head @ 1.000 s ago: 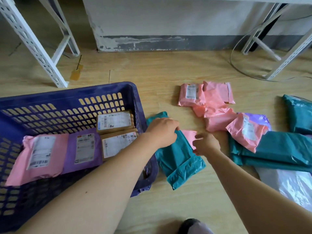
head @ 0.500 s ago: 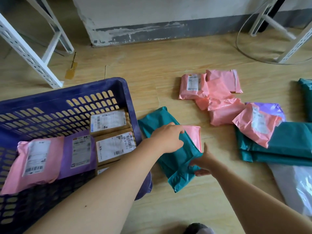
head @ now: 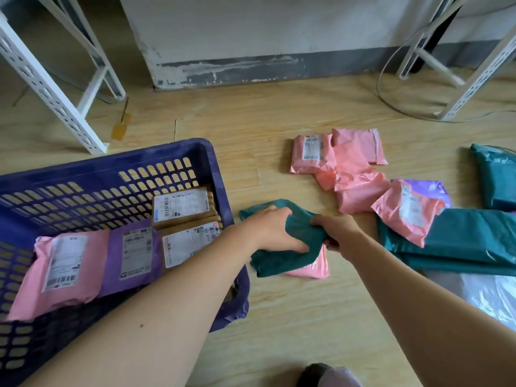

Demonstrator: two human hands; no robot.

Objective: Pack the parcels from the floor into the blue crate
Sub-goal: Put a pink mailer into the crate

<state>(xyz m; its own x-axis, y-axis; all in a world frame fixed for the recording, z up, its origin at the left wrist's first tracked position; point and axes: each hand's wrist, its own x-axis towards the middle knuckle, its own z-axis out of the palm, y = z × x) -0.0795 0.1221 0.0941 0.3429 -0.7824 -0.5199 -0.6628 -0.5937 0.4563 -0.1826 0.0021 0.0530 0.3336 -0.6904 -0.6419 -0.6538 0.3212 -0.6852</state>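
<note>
The blue crate (head: 212, 163) stands on the floor at the left. Inside it lie a pink parcel (head: 64, 269), a purple parcel (head: 134, 252) and two brown boxes (head: 181, 208). Just right of the crate, a teal parcel (head: 279, 258) lies over a small pink parcel (head: 312, 269). My left hand (head: 273, 230) grips the teal parcel from its left side. My right hand (head: 340, 233) grips its right edge, fingers curled under it. More pink parcels (head: 349, 169), a pink parcel on a purple one (head: 410, 213) and large teal parcels (head: 460, 241) lie to the right.
White metal shelf legs (head: 55, 101) stand at back left and another shelf leg (head: 474, 76) at back right, with a grey cable (head: 391, 101) looped on the floor. A clear plastic bag (head: 491, 297) lies at the right edge. A shoe tip (head: 326, 375) shows at the bottom.
Both hands closed on the teal parcel and folded it over the small pink parcel. My right hand moved from the pink parcel's edge onto the teal one.
</note>
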